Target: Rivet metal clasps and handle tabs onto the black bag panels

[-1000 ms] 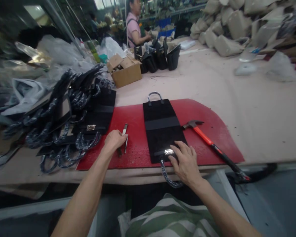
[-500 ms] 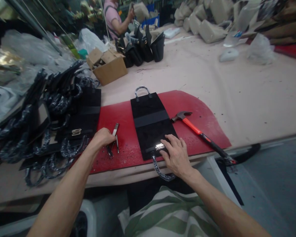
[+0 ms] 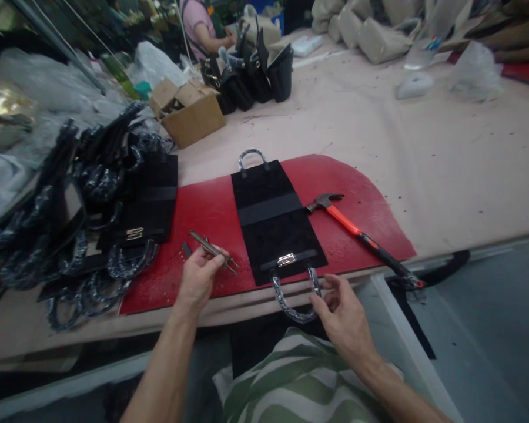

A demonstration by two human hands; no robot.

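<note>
A black bag panel lies flat with a plastic-wrapped handle at each end and a shiny metal clasp near its lower edge. My left hand is left of the panel, closed on a slim two-pronged metal tool that looks like tweezers; its prongs point right toward the panel. At the near handle, my right hand has its fingers loosely bent and apart, the thumb tip by the handle's right side. A small dark metal piece lies beside my left hand.
Under the panel is a red mat. A claw hammer lies on its right, overhanging the table edge. Black bag panels with wrapped handles pile up at left. Beyond are a cardboard box, black bags and a co-worker.
My left hand has moved right with the two-pronged tool, whose prongs now point right. My right hand has left the clasp and come down to the near handle.
</note>
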